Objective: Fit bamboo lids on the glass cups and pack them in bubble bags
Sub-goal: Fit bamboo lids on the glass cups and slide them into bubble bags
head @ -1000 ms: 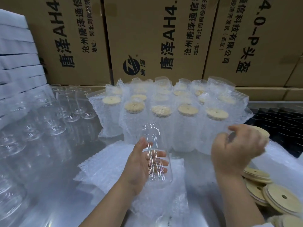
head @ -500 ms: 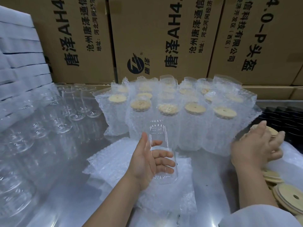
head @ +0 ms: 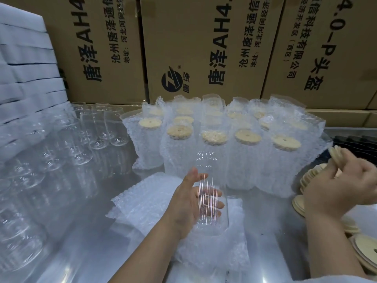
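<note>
Along the back, pretty much the whole width is being taken up by big brown cardboard boxes [head: 204, 37] with black print, and the left edge is being filled by a stack of white foam sheets [head: 26, 64]. Below all that, everything is being carried by a shiny metal table [head: 85, 248]. Its left side is being crowded by bare glass cups [head: 98, 127], open-topped and standing close together. The middle back is being occupied by a tight bunch of packed cups [head: 244, 160], each one capped with bamboo and wrapped in bubble plastic. Just in front of that bunch, a loose pile of flat bubble bags [head: 142, 201] is being left lying on the table. Over at the right edge, a heap of spare bamboo lids [head: 363, 250] is being kept, some of them stacked and some overlapping. Right above the bag pile, one glass cup [head: 206, 160] is being held upright by the left hand [head: 189, 203]. The thumb is being pressed along the near side, and the fingers are being wrapped round the far side, where they're showing through the glass. The mouth of the cup is being kept open at the top. Well off to the right of it, above the lid heap, a single bamboo lid [head: 335, 154] is being pinched on its edge by the curled fingertips of the right hand [head: 342, 188]. Lid and cup are being kept clearly apart, not touching.
</note>
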